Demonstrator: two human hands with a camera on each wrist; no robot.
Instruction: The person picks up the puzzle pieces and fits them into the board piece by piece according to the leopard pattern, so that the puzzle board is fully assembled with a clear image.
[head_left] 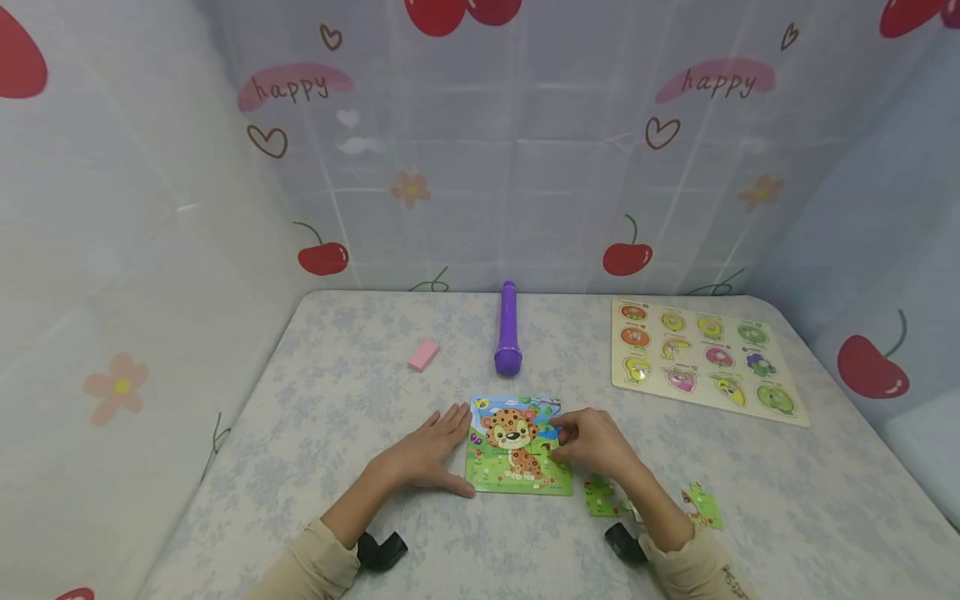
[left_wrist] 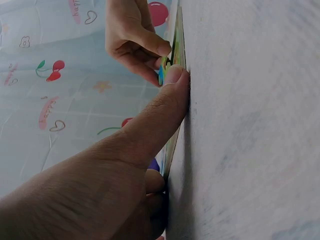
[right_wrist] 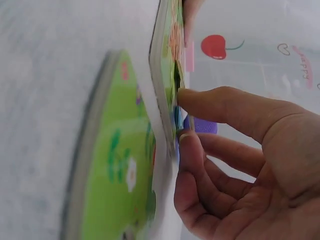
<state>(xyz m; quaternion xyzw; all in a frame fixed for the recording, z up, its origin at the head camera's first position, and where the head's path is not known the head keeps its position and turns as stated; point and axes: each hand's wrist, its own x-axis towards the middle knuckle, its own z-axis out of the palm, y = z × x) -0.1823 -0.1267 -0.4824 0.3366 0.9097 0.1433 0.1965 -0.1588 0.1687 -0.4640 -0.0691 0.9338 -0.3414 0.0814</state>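
A leopard jigsaw puzzle (head_left: 517, 485) lies in its flat square tray at the middle of the table. My left hand (head_left: 426, 452) is spread along the left side of the tray, its thumb (left_wrist: 172, 82) against the edge. At the right side of the puzzle, my right hand (head_left: 597, 440) pinches a puzzle piece (right_wrist: 180, 118) between thumb and fingers. That piece is tilted over the puzzle, largely hidden by the fingertips. Close to the right wrist lie loose green puzzle pieces (head_left: 600, 498), one of them large in the right wrist view; another piece (head_left: 703, 505) sits farther right.
Behind the puzzle lie a purple toy microphone (head_left: 508, 329) and a pink block (head_left: 423, 355). A wooden fruit board (head_left: 705, 358) rests at the back right. Patterned curtains (head_left: 480, 167) stand behind the table and at both sides.
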